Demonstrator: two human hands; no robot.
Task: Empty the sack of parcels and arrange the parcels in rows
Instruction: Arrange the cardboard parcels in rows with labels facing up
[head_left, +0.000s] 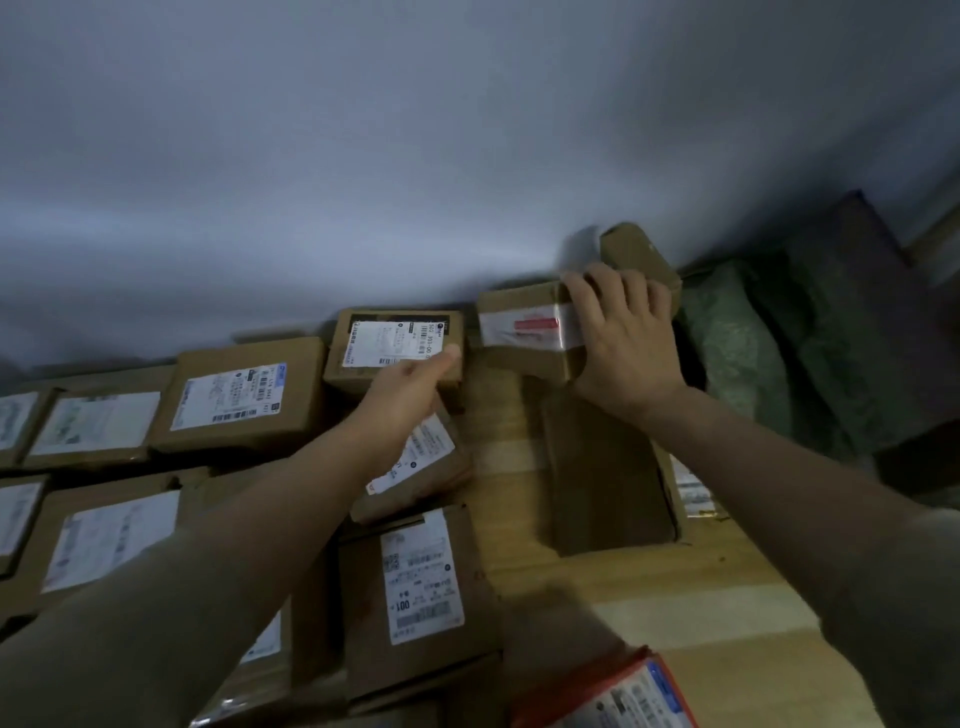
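Plain pale wall (363, 156) behind; light wooden floor (649, 597) below; dim light.

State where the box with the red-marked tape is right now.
In the head view, the taped box sits right of centre by the wall, gripped by the right hand.

- A small brown cardboard parcel (524, 332), sealed with clear tape over a red mark, sits at the far end of the wooden floor (597, 577) by the wall, gripped at its right end by the right hand (623, 338).
- Another brown parcel (641, 260) is tilted against the wall just behind it.
- A labelled parcel (395, 345) stands just to the left, with the left hand's (410, 384) fingers touching its near right corner.
- More labelled brown parcels (239, 395) lie flat in rows to the left.
- The green sack (737, 348) lies crumpled to the right.
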